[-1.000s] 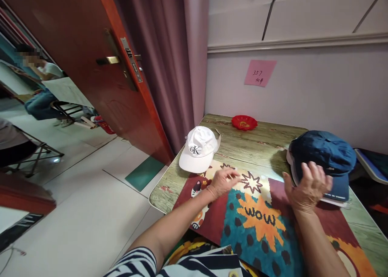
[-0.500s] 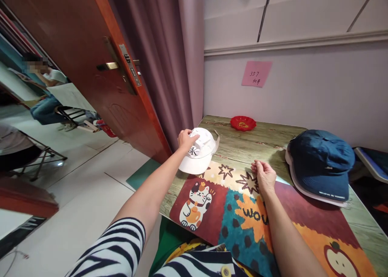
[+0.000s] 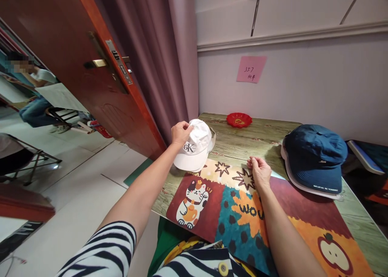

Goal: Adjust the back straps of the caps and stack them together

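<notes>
A white cap (image 3: 198, 141) with black "CK" letters rests on the table's left part, its brim toward me. My left hand (image 3: 181, 132) has its fingers pinched together on the crown's upper left side. My right hand (image 3: 260, 170) hovers at the upper edge of a colourful patterned mat (image 3: 209, 200), its fingers curled together; anything between them is too small to make out. To its right, a dark blue cap (image 3: 315, 160) sits on top of a paler one whose edge shows beneath.
A red scalloped dish (image 3: 239, 120) stands at the table's back. A brown door (image 3: 121, 107) and purple curtain (image 3: 182, 55) are on the left. Farther left, a person sits at another table. A pink note (image 3: 251, 69) hangs on the wall.
The view has shifted slightly, moving everything a little left. My left fingers have drawn together at the white cap's crown, and its letters show more fully. My right hand stays much the same.
</notes>
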The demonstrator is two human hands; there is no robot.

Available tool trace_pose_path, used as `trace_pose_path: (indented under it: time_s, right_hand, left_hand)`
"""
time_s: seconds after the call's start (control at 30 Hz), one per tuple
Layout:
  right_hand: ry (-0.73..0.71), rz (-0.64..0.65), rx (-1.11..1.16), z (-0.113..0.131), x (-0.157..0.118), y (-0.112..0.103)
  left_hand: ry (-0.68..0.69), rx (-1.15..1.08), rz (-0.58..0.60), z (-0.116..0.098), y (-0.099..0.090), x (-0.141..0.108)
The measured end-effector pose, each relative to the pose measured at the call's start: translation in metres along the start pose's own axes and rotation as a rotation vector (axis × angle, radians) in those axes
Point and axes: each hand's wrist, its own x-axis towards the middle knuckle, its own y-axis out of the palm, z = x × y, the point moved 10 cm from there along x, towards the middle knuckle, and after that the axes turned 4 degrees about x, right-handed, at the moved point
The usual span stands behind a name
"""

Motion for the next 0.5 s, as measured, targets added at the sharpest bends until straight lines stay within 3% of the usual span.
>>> trace_pose_path:
  time_s: [0.13, 0.23, 0.37, 0.5]
  right_hand:
    - [0.037, -0.033, 0.097, 0.007, -0.005, 0.000]
    - [0.088, 0.037, 0.235, 0.014, -0.010, 0.009]
    - [0.256, 0.296, 0.381, 0.016, -0.021, 0.034]
    - [0.394, 0.638, 0.470, 0.017, -0.046, 0.064]
  left_hand:
    - [0.033, -0.186, -0.035, -0.039, -0.024, 0.004]
    - [0.033, -0.347, -0.016, -0.071, -0.027, 0.003]
    - [-0.009, -0.561, 0.063, -0.098, -0.005, -0.007]
    - [-0.090, -0.637, 0.136, -0.102, 0.033, -0.028]
